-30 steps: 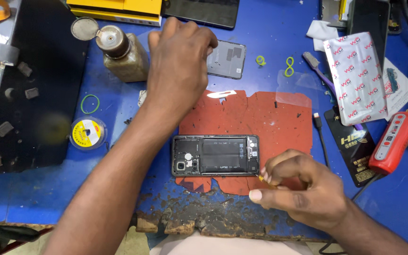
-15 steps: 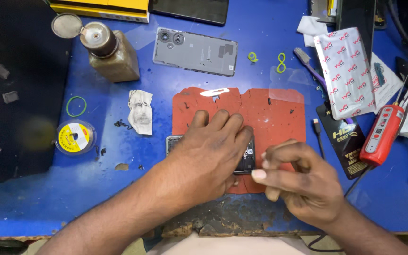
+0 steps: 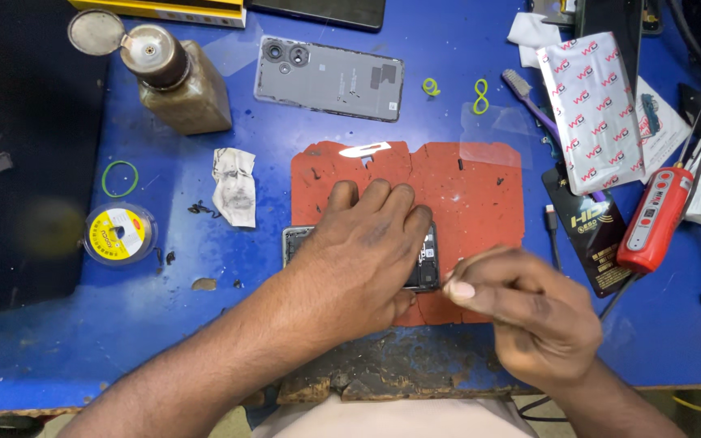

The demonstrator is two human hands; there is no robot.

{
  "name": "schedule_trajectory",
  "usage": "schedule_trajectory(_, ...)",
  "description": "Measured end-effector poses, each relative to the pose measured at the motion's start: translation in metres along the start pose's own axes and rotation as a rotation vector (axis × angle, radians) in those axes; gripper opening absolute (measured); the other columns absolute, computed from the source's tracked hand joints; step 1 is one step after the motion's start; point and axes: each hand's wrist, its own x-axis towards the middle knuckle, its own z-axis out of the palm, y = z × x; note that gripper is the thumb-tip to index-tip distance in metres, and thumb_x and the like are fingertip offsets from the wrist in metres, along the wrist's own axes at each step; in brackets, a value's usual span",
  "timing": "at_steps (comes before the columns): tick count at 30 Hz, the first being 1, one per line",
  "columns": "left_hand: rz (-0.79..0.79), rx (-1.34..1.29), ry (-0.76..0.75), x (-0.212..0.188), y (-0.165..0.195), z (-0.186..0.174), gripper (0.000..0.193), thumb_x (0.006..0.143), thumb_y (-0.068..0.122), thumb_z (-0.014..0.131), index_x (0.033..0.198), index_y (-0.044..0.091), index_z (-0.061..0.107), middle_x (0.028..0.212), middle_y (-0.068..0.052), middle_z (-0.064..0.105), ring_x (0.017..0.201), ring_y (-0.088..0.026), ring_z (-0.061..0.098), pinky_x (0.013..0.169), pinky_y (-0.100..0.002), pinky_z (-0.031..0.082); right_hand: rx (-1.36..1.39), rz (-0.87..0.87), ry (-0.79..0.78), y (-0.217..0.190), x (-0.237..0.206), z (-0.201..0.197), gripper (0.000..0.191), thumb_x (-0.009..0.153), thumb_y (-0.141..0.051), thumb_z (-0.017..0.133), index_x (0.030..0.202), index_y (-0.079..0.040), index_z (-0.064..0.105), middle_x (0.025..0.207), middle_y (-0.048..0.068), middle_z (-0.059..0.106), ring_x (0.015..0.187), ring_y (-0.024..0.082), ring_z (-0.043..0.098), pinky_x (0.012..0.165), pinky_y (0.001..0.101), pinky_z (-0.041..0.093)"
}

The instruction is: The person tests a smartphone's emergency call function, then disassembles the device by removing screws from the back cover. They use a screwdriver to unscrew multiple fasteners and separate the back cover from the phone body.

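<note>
The left hand [image 3: 367,251] is laid flat, fingers spread, over an opened phone [image 3: 427,264], so that only the two ends of its frame are seen on the red work mat [image 3: 464,186]. The right hand [image 3: 529,312] is held just beside the phone's right end, its thumb and fingers pressed together in a pinch; what is pinched is probably a thin tool or a very small part, but it cannot be made out. With the bare circuitry covered by the palm, a connector or cable could be pressed or bent if weight is put on it, and a slip of the pinching fingers could scratch the board. Tiny dark screws [image 3: 316,173] are scattered on the mat and could be swept off by either wrist. Farther out on the blue tabletop [image 3: 58,357], the detached back cover [image 3: 330,79] lies well apart, and an open brown bottle [image 3: 174,77] stands near the left forearm's path; its contents could be spilled if it is knocked. A red-handled tool [image 3: 651,219] lies to the right.
</note>
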Motion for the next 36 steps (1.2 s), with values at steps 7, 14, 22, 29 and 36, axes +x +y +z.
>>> schedule_trajectory(7, -0.017, -0.018, -0.009, 0.001, 0.0, 0.001, 0.06, 0.06, 0.034, 0.088, 0.102, -0.002, 0.063, 0.095, -0.013, 0.054, 0.098, -0.029, 0.053, 0.076, -0.045, 0.039, -0.047, 0.044, -0.005, 0.0, 0.001, 0.002, 0.06, 0.078, 0.028, 0.058, 0.126, -0.007, 0.062, 0.11, 0.011, 0.066, 0.088, 0.018, 0.072, 0.069, 0.0234, 0.062)
schedule_trajectory(14, 0.002, -0.08, 0.037, -0.003, -0.004, 0.006, 0.075, 0.058, 0.039, 0.088, 0.113, -0.005, 0.061, 0.1, -0.014, 0.055, 0.103, -0.03, 0.053, 0.081, -0.049, 0.039, -0.101, 0.02, 0.007, -0.004, 0.003, 0.0, 0.059, 0.076, 0.024, 0.067, 0.127, -0.006, 0.062, 0.107, 0.013, 0.065, 0.092, 0.021, 0.072, 0.074, 0.028, 0.063)
schedule_trajectory(22, 0.164, -0.231, 0.016, 0.005, -0.003, 0.016, 0.022, 0.077, 0.01, 0.076, 0.098, 0.007, 0.071, 0.107, -0.008, 0.061, 0.116, -0.028, 0.053, 0.099, -0.051, 0.039, -0.153, -0.002, 0.122, -0.014, 0.004, -0.003, 0.05, 0.088, 0.017, 0.069, 0.13, -0.005, 0.055, 0.108, 0.014, 0.065, 0.099, 0.025, 0.075, 0.082, 0.0308, 0.067)
schedule_trajectory(29, 0.038, -0.216, 0.081, 0.004, -0.021, 0.003, 0.02, 0.079, 0.012, 0.077, 0.098, 0.007, 0.073, 0.105, -0.009, 0.063, 0.113, -0.03, 0.054, 0.097, -0.052, 0.038, -0.212, 0.035, 0.097, -0.006, -0.001, 0.002, 0.045, 0.089, 0.012, 0.072, 0.129, -0.002, 0.059, 0.107, 0.014, 0.068, 0.096, 0.021, 0.075, 0.079, 0.0278, 0.066)
schedule_trajectory(36, 0.055, -0.184, 0.009, 0.005, -0.015, 0.003, 0.035, 0.071, 0.016, 0.081, 0.103, 0.004, 0.072, 0.109, -0.011, 0.062, 0.114, -0.03, 0.053, 0.092, -0.05, 0.039, -0.189, 0.023, 0.075, -0.002, -0.004, 0.003, 0.041, 0.09, 0.009, 0.072, 0.128, -0.001, 0.06, 0.107, 0.015, 0.068, 0.095, 0.02, 0.075, 0.078, 0.0264, 0.066)
